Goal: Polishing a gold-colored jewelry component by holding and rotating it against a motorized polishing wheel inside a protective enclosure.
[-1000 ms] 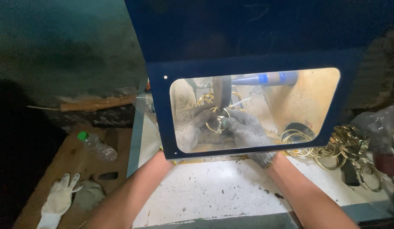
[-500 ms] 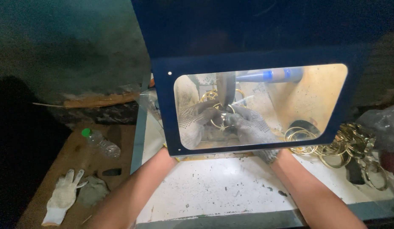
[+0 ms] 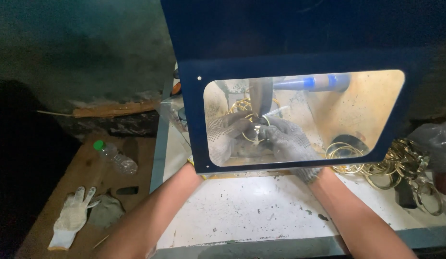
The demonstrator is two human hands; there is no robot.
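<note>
Both my hands wear grey knit gloves and reach behind a blue guard point(image 3: 290, 62) with a clear window. My left hand point(image 3: 223, 134) and my right hand point(image 3: 285, 139) together grip one thin gold ring point(image 3: 254, 132). They hold it against a dark upright wheel point(image 3: 260, 96) inside the guard. More gold rings hang behind the wheel. A blue-banded tube point(image 3: 314, 82) lies across the upper part of the window.
A heap of gold rings point(image 3: 400, 165) lies on the white worktop point(image 3: 251, 211) at right, beside a dark round opening point(image 3: 350, 144). On the low wooden bench at left lie a plastic bottle point(image 3: 115, 158) with a green cap and a white glove point(image 3: 71, 216).
The view has shifted slightly to the right. My hands stay at the wheel with the ring and have moved little.
</note>
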